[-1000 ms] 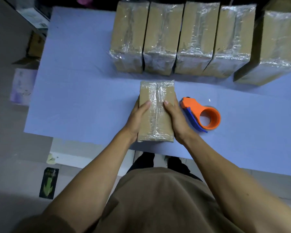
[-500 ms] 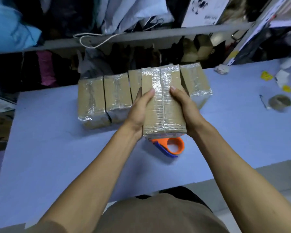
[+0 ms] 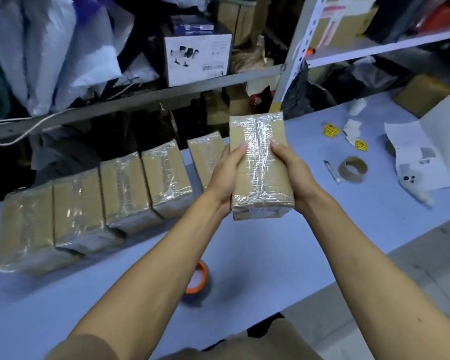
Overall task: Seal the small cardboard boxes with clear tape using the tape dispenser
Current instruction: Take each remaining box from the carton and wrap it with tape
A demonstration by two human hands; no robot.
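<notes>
Small cardboard box wrapped in clear tape (image 3: pixel 260 167) held above the pale blue surface (image 3: pixel 283 245), left hand (image 3: pixel 225 175) on its left side, right hand (image 3: pixel 295 172) on its right. Row of five taped cardboard boxes (image 3: pixel 120 193) on the surface to the left, before the metal shelf (image 3: pixel 151 96). Orange tape dispenser (image 3: pixel 196 280) on the surface below the forearms. Brown tape roll (image 3: pixel 352 168) and white paper sheets (image 3: pixel 421 157) to the right.

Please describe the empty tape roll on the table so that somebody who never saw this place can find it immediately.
Start at the pale blue table and look right of the taped cardboard box held in both hands. There, beside white printed papers, lies the empty tape roll, flat on the table. It is a bare brown cardboard ring, unlike the orange tape dispenser under the left forearm.
</notes>
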